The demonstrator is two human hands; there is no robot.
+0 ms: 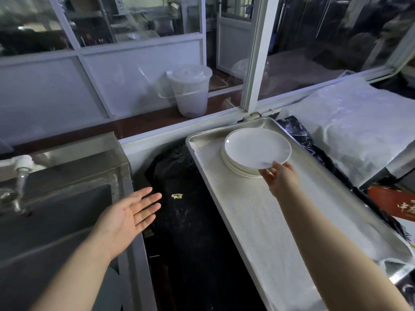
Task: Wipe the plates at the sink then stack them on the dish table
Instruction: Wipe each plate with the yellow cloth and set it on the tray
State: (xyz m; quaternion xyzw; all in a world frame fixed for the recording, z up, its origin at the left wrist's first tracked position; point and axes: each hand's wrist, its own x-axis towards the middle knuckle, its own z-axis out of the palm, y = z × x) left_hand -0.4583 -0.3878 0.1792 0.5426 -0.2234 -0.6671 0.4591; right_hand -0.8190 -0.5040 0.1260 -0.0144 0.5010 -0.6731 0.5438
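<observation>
Your left hand [128, 217] hangs nearest you, palm up over the edge of the steel sink [67, 198], its fingers [147, 199] straight and spread, holding nothing. No cloth or sponge shows anywhere in view, so you cannot tell from here what you wipe with, and the sink basin is too dark to show whether more plates wait inside it.

To the right, the counter carries a long metal tray [224, 198], shallow-rimmed with rounded corners and lined with a white woven cloth [269, 221] that looks soft and slightly ribbed. Your right hand [280, 178] reaches over it and pinches the near rim of a white plate [256, 149], thumb on top and fingers curled beneath. The plate is round, smooth and glossy, likely ceramic or melamine, and it sits tilted just above, perhaps touching, a stack of plates [235, 168] of the same kind at the tray's far end.

By my reading you are mid-task: several plates are already stacked, this one is being set down, and how many remain is not visible.

Between sink and tray lies a crumpled black bag [184, 221] with a small pale scrap [177, 195] on it. Farther off stand a translucent lidded plastic bucket [190, 90] and white-framed glass partitions [139, 43].
</observation>
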